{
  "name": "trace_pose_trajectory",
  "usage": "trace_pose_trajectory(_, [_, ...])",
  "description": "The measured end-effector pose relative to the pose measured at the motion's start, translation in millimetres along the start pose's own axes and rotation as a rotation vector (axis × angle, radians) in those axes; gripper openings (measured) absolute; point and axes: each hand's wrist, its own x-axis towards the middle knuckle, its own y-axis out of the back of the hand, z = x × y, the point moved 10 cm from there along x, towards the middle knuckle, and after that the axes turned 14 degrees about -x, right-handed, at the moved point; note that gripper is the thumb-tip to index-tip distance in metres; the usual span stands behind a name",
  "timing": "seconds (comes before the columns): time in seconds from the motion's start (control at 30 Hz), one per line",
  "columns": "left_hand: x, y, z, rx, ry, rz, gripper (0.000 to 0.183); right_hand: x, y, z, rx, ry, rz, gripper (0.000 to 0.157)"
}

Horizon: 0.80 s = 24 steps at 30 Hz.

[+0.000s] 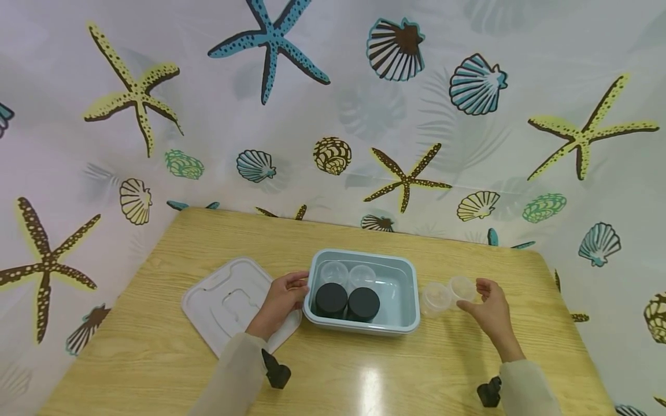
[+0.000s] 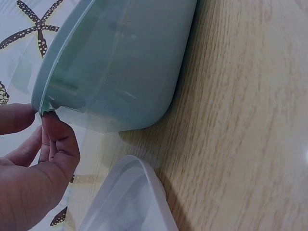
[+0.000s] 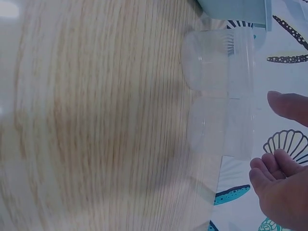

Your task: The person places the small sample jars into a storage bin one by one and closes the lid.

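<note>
Left hand [image 1: 281, 301] in pinch on tub rim [image 1: 364, 254], right hand [image 1: 491, 311] loose beside cups [image 1: 462, 289], tabletop [image 1: 538, 300] rightward

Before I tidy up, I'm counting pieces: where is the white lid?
In the head view, the white lid lies on the wooden table, left of the pale blue tub and partly hidden by the left hand.

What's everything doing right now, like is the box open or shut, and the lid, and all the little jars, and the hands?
Pale blue plastic bin: open, upright.
Pale lid: off, lying on the wooden table.
Two black-topped jars: side by side in the bin.
Two clear jars in the bin: behind the black-topped ones.
Two clear jars outside: upright, side by side; lids unclear.
Left hand: pinching the bin's rim.
Right hand: open beside the outside jars.
</note>
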Motion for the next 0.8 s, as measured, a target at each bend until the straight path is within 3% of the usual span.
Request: trace_pose_trajectory(0.8, [0.1, -0.1, -0.3, 0.007, -0.007, -0.009, 0.04, 9.4, -7.6, 12.8, -0.019, -0.016, -0.006, 0.073])
